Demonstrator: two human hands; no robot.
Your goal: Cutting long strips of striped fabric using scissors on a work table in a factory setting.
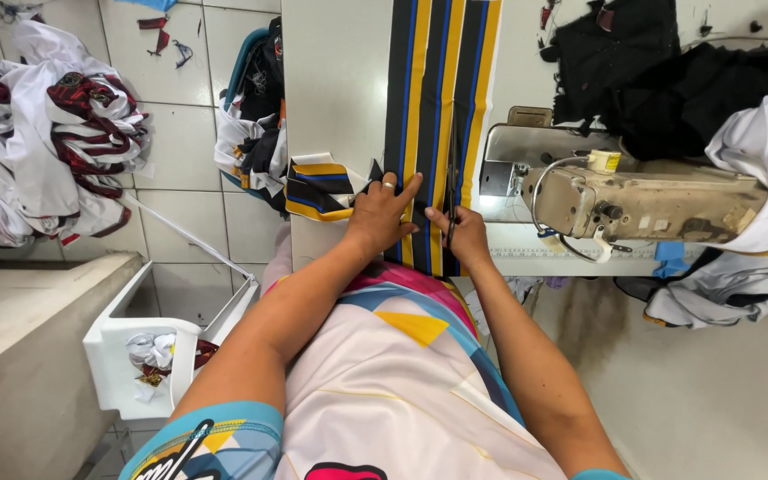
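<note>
A long strip of black, yellow and blue striped fabric (437,80) lies along a white work table (335,80). My left hand (382,216), with a ring on one finger, presses flat on the near end of the fabric. My right hand (466,233) grips a pair of scissors (452,182) whose blades point up along the stripes, in the cloth. The two hands are almost touching.
A beige sewing machine (642,200) stands right of the fabric. Black cloth (660,71) and white garments (757,213) pile on the right. A folded striped piece (317,188) hangs left of the table. A white bin (140,356) with scraps and a heap of white and red clothes (46,133) sit on the tiled floor.
</note>
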